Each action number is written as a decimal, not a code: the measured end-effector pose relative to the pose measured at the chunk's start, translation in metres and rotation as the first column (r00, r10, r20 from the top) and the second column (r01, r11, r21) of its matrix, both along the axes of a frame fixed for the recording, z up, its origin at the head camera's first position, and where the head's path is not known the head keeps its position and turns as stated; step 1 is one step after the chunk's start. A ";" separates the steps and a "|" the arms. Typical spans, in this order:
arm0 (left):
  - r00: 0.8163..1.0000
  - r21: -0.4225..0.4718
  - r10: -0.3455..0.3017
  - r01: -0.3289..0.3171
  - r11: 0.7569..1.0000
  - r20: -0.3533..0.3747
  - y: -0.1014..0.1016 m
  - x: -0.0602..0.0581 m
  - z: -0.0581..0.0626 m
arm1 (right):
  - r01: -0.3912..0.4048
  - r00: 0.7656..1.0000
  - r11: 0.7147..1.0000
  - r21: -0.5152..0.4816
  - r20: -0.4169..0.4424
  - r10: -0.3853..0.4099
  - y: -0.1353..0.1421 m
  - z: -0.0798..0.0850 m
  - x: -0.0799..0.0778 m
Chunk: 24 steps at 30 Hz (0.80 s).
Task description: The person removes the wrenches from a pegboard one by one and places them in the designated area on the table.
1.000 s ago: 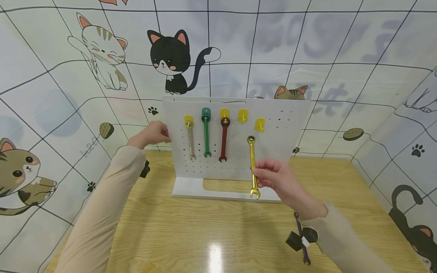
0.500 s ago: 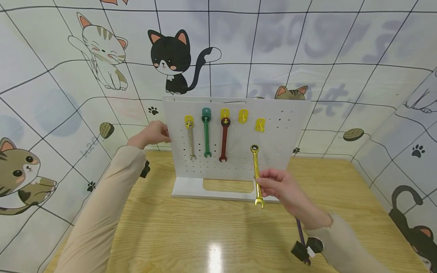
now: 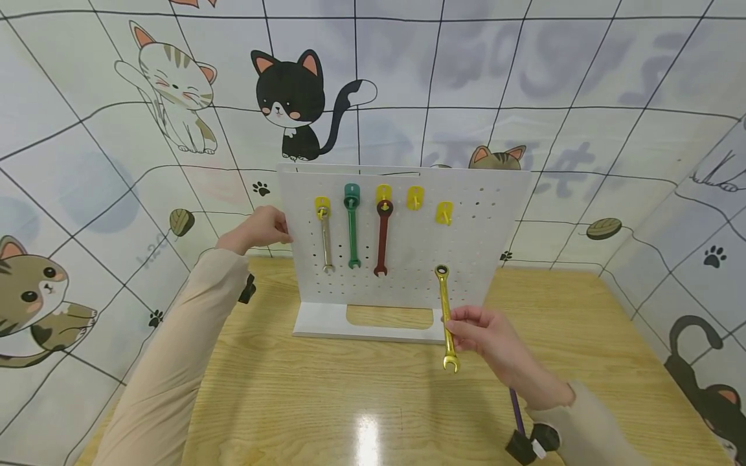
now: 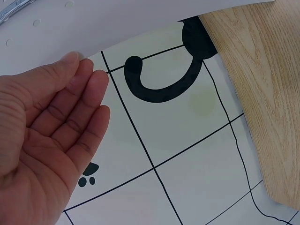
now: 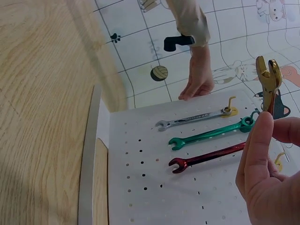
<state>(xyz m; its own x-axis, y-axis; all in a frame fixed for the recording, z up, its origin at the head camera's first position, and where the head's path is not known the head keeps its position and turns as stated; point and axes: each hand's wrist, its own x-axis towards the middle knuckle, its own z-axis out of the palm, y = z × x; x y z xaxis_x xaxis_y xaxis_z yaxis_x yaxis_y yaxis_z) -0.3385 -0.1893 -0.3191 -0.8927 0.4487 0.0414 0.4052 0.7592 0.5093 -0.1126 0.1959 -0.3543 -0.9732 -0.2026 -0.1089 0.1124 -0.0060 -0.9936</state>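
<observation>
My right hand [image 3: 484, 336] pinches a gold combination wrench [image 3: 445, 317] by its shaft, ring end up, in front of the lower right of a white pegboard [image 3: 402, 272]. Its open end [image 5: 269, 77] shows in the right wrist view. My left hand [image 3: 259, 230] grips the board's left edge, thumb and fingertips at the rim in the left wrist view. On the board hang a silver wrench [image 3: 326, 243], a green wrench [image 3: 352, 236] and a red wrench [image 3: 381, 239]. Two yellow hooks, one [image 3: 415, 199] higher and another [image 3: 444, 213] lower, hold nothing.
A purple wrench [image 3: 516, 411] lies on the wooden table [image 3: 326, 401], partly hidden under my right wrist and its black strap-on device [image 3: 520, 448]. The pegboard's white base [image 3: 320, 320] rests on the table. Behind stands a wall covering [image 3: 396, 84] printed with cats.
My right hand has moved down and slightly right with the gold wrench, away from the hooks and toward me. My left hand stays at the board's edge.
</observation>
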 end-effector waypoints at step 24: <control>1.000 0.007 -0.010 0.010 1.000 0.008 -0.001 -0.001 0.000 | 0.093 0.991 0.989 0.116 0.081 -0.103 0.032 -0.037 0.019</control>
<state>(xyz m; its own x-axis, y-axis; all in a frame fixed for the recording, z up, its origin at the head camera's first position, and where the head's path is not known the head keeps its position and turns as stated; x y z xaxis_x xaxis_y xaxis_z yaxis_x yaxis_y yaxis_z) -0.3393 -0.1901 -0.3189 -0.8883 0.4576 0.0378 0.4091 0.7514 0.5177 -0.0937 0.2277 -0.3915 -0.9736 -0.0885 -0.2102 0.2025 0.0888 -0.9752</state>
